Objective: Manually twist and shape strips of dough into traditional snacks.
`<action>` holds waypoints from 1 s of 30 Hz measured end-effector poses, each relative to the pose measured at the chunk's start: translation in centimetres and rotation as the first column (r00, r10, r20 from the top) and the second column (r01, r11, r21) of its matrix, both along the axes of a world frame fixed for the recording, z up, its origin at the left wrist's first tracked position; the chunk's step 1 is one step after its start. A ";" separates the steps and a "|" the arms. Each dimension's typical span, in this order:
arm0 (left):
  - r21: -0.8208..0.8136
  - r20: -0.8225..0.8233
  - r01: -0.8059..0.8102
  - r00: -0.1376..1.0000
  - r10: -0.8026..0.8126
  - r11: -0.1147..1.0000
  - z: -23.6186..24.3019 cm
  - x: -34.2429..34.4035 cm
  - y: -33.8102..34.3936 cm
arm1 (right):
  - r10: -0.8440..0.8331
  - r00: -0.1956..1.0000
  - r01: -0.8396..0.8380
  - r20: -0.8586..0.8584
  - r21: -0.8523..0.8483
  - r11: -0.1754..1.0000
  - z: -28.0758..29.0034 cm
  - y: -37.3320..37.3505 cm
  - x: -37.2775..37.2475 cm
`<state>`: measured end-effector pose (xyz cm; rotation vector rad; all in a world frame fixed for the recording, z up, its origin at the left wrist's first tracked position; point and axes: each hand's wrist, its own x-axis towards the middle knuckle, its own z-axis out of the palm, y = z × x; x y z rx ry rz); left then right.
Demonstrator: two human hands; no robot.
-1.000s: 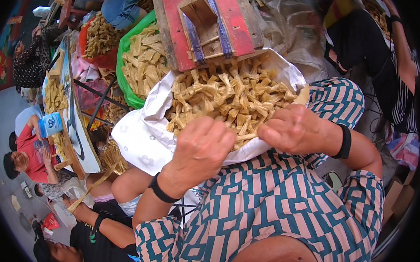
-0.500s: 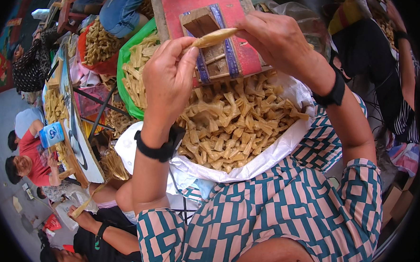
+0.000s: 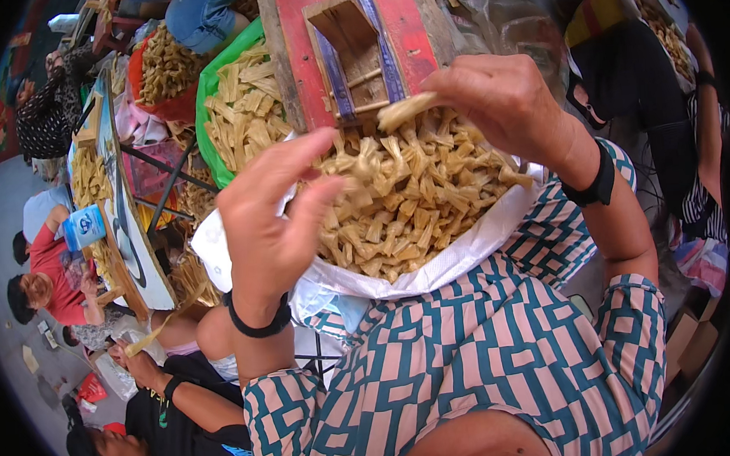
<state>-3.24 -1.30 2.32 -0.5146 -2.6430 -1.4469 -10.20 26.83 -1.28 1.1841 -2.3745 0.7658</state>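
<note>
Right grip (image 3: pixel 507 97) pinching tan piece (image 3: pixel 407 110), left grip (image 3: pixel 267 212) spread; white sack (image 3: pixel 454 265) holds tan knots (image 3: pixel 397 218)

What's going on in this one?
A person's right hand pinches a tan strip by one end, near a small wooden frame on a red board. The left hand is open at the left side of a white sack, with nothing visibly held. Knotted tan pieces fill the sack.
</note>
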 end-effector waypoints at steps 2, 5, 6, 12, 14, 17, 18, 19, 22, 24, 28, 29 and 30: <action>0.113 0.098 -0.063 0.994 0.053 0.992 0.8 1.2 0.3 | 0.058 0.997 -0.055 -0.051 0.048 0.997 1.7 -1.7 1.3; 0.491 0.546 -0.142 0.819 -0.176 0.860 2.0 3.1 1.9 | 0.199 0.954 -0.181 -0.226 0.098 0.979 3.7 -4.0 3.1; 0.550 0.615 -0.118 0.727 -0.305 0.827 1.8 3.3 1.3 | 0.225 0.936 -0.210 -0.271 0.084 0.974 4.0 -4.5 3.4; 0.748 0.582 -0.260 0.699 -0.415 0.610 1.5 6.7 -0.6 | 0.188 0.967 -0.156 -0.170 0.188 0.970 4.6 -2.6 5.3; 0.887 0.411 -0.229 0.787 -0.460 0.402 1.0 7.7 -1.3 | 0.165 0.974 -0.150 -0.157 0.100 0.984 4.0 -1.9 5.3; 0.958 0.287 -0.261 0.838 -0.464 0.121 1.1 8.6 -1.6 | 0.141 0.989 -0.145 -0.050 -0.076 0.987 2.9 -2.1 6.7; 0.970 0.216 -0.145 0.883 -0.417 0.194 0.9 8.9 -1.2 | 0.229 0.955 -0.210 0.188 -0.116 0.971 2.3 -2.3 7.7; 0.952 0.198 -0.069 0.883 -0.426 0.299 1.4 9.0 -1.1 | 0.311 0.857 -0.262 0.412 -0.172 0.950 2.3 -2.5 8.6; 0.675 0.073 0.211 0.934 -0.349 0.707 2.4 9.1 -0.3 | 0.502 0.266 -0.195 0.823 -0.464 0.864 2.8 -3.6 10.9; 0.081 -0.131 0.269 0.957 -0.258 0.960 2.7 9.4 1.1 | 0.573 -0.079 -0.057 0.816 -0.578 0.814 3.3 -3.7 11.9; -0.275 -0.365 0.142 0.899 -0.240 0.951 1.6 10.1 2.5 | 0.489 -0.339 0.021 0.804 -0.513 0.858 4.0 -3.0 12.2; -0.317 -0.384 0.139 0.886 -0.261 0.938 1.5 10.2 2.7 | 0.487 -0.338 0.020 0.805 -0.512 0.859 3.9 -3.0 12.5; -0.360 -0.401 0.132 0.872 -0.281 0.924 1.4 10.3 2.9 | 0.474 -0.321 0.060 0.820 -0.481 0.874 3.7 -3.2 12.8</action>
